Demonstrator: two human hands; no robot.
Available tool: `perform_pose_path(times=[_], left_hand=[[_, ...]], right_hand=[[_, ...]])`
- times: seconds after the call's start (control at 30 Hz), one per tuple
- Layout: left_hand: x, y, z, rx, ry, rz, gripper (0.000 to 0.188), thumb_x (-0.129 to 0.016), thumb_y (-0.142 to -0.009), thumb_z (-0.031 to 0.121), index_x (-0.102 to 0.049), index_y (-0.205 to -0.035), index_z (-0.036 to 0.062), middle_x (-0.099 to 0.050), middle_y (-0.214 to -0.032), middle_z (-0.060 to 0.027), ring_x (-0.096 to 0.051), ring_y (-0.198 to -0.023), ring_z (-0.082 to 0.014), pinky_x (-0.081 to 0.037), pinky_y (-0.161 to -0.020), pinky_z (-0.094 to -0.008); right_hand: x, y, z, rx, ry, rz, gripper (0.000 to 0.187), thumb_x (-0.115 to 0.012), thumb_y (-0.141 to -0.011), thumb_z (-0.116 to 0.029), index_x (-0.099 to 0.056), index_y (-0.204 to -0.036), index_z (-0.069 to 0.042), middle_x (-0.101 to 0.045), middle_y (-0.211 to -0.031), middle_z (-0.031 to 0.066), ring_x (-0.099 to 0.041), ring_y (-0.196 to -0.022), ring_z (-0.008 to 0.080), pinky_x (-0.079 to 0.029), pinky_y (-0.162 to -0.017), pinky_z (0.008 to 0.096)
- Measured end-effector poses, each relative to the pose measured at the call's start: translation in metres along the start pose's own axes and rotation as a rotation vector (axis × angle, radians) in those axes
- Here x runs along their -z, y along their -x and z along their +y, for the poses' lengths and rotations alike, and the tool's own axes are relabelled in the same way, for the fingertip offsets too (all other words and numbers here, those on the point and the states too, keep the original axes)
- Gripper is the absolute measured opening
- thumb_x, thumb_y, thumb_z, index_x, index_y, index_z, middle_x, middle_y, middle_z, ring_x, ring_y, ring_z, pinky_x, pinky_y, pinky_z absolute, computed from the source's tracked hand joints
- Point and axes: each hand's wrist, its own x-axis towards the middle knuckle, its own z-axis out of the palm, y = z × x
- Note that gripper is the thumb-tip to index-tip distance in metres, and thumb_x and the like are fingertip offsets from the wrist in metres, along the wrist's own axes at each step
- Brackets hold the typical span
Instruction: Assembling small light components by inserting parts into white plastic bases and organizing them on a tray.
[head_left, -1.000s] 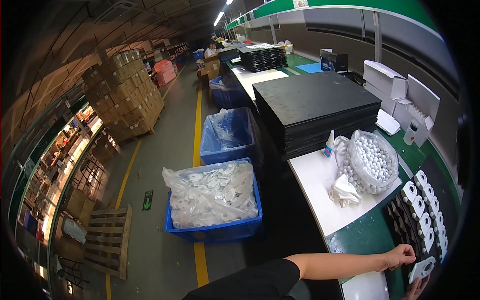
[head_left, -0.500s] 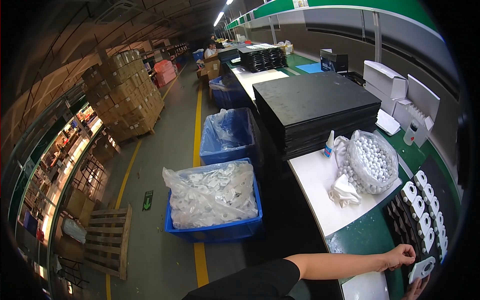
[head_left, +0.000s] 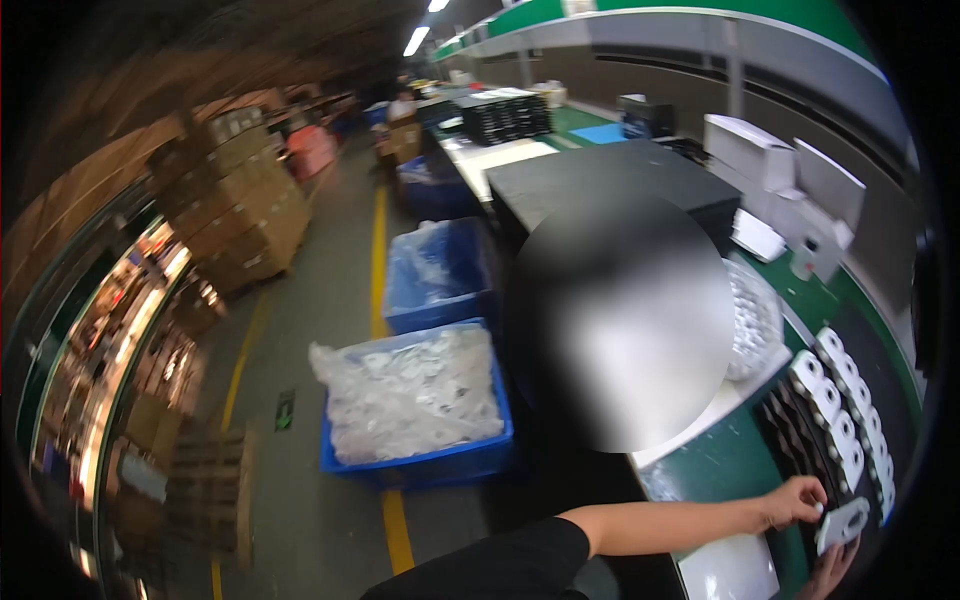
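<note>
Near the lower right of the head view, my left hand (head_left: 793,502) is closed in a pinch, with a small white ball (head_left: 819,508) at its fingertips. Just beneath, my right hand (head_left: 832,570) grips a white plastic plate (head_left: 842,524) with an oval hole, held tilted close to the left fingers. Beyond both hands, similar white plastic pieces (head_left: 826,398) stand in rows on a dark rack. A clear bag of white balls (head_left: 757,322) lies farther up the bench, mostly hidden by a round blurred patch.
Under my left forearm lies a white sheet (head_left: 730,574) on the green bench (head_left: 715,455). Farther back are a stack of black sheets (head_left: 620,175) and white cartons (head_left: 750,150). Left of the bench, a blue bin (head_left: 420,472) of bagged white parts and another blue bin (head_left: 440,312) stand on the floor.
The whole view has shifted, so bench and bins sit farther left. The plate stands more upright, and the ball now shows at my left fingertips. A blurred patch hides the glue bottle seen earlier.
</note>
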Motion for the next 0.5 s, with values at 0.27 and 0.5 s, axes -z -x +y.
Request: perform_pose_path(times=[0.27,0.5], left_hand=[[0.014,0.013,0.018,0.094,-0.151,0.041,0.022,-0.066,-0.071,0.006,-0.055,-0.091,0.0087,-0.057,-0.080,0.0008,-0.051,-0.071,-0.0064,-0.040,-0.055,-0.0186],[0.000,0.017,0.026,0.238,-0.006,0.036,0.019,-0.063,-0.074,0.008,-0.051,-0.088,0.0117,-0.047,-0.065,0.0048,-0.035,-0.044,-0.0020,-0.022,-0.037,-0.0155]], right_hand=[[-0.033,-0.004,-0.008,0.013,-0.123,0.069,0.038,-0.053,-0.076,-0.006,-0.044,-0.112,0.000,-0.053,-0.086,0.0005,-0.047,-0.068,0.0055,-0.038,-0.059,0.0188],[-0.003,-0.008,-0.030,0.196,-0.158,0.225,0.043,-0.050,-0.081,-0.001,-0.036,-0.122,0.001,-0.058,-0.086,0.0026,-0.050,-0.071,0.0036,-0.037,-0.061,0.0157]])
